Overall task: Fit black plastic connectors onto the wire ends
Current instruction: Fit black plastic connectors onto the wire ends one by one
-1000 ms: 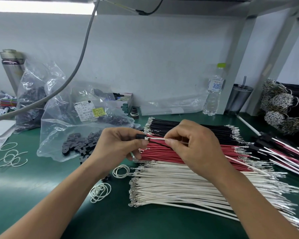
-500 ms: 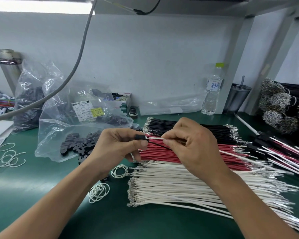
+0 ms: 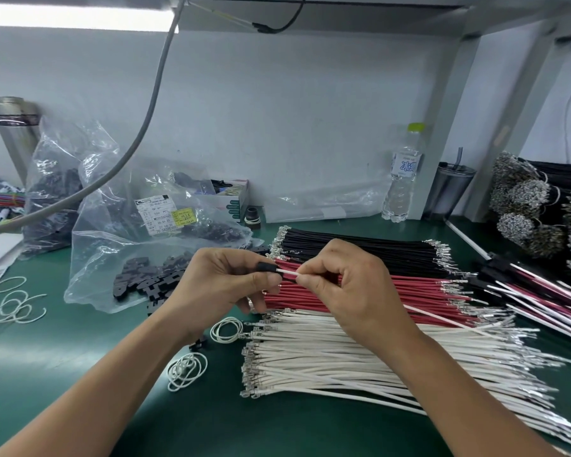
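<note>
Wire-harness assembly bench in a small workshop or factory. Green work mat [image 3: 80, 374] stacked with sorted piles of cut, terminal-crimped leads: black wires [image 3: 360, 249], red wires [image 3: 409, 291], white wires [image 3: 360, 357]; clear labelled parts bag [image 3: 139, 232] spilling black plastic connectors [image 3: 145, 283], loose rubber bands [image 3: 14, 305], tied bundles of crimped wire [image 3: 521, 199] far right. Overhead strip light [image 3: 76, 15] under a shelf, grey partition wall, water bottle [image 3: 402, 179] and tumbler [image 3: 449, 189] at the back.
</note>
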Available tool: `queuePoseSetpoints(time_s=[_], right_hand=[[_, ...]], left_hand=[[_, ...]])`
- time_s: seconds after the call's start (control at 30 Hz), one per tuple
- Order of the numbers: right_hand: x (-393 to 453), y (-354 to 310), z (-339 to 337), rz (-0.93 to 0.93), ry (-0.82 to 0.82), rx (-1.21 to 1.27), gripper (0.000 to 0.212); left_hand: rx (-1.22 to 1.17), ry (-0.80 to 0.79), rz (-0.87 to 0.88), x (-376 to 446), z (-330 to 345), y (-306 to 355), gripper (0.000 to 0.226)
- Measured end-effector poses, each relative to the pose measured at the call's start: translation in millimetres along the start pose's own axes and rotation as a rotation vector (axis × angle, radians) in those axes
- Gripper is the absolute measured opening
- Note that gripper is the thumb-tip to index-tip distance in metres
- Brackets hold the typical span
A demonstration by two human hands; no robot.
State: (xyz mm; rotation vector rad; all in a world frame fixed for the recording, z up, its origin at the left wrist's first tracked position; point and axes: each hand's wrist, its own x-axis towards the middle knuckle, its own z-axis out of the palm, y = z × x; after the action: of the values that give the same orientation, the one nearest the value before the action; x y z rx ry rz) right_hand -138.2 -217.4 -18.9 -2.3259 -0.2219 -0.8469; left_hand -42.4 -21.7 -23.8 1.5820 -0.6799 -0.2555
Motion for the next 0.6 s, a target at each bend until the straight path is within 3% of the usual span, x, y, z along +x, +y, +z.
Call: queuePoseSetpoints(time_s=[0.4,0.53,0.6], right_hand=[[0.2,-5.7,5.6,-0.091,0.048,-0.044,0.005],[6.8,-7.2,-4.1,-0.139,0.14,-0.262,0.014],[7.0,-2.5,-12.3,-0.147,0.107,-0.34,0.021]], left_hand=[[0.062,-0.051,0.083,-3.2,-2.7,4.9,0.016],[-0.036,0.016,0.117,0.5,-3.0,7.7,0.018],[-0.125,0.07,0.114,2.3,-5.9,8.7,0.023]])
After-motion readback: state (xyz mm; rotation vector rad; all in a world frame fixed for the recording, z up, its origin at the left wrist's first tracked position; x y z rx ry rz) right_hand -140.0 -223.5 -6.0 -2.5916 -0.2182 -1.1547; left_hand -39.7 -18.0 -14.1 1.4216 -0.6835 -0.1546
